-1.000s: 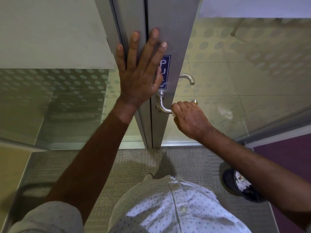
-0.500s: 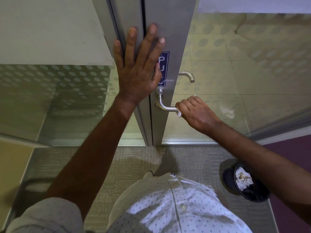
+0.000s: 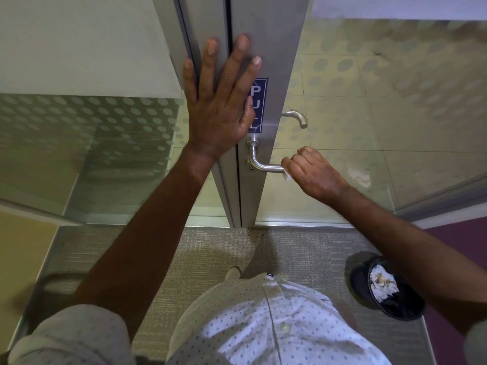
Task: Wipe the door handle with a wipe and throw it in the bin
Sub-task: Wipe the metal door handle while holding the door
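A brushed-metal lever door handle [image 3: 259, 162] sticks out from the grey metal door frame [image 3: 271, 61]. My right hand [image 3: 312, 171] is closed around the handle's free end, with a white wipe [image 3: 286, 176] peeking out under the fingers. My left hand [image 3: 222, 101] lies flat, fingers spread, against the frame above the handle, partly covering a blue PULL sign [image 3: 258, 104]. A dark round bin [image 3: 386, 288] holding crumpled white paper stands on the floor at lower right, partly hidden by my right forearm.
A second metal handle [image 3: 296, 117] shows through the glass door [image 3: 369, 114] on the far side. Frosted dotted glass panels flank the frame. Grey carpet [image 3: 205, 246] lies underfoot, a purple wall [image 3: 458, 233] at right. My white patterned shirt fills the bottom.
My right hand has slid with the wipe along the lever to the right, away from the bend toward its free end. The left hand stays pressed on the frame.
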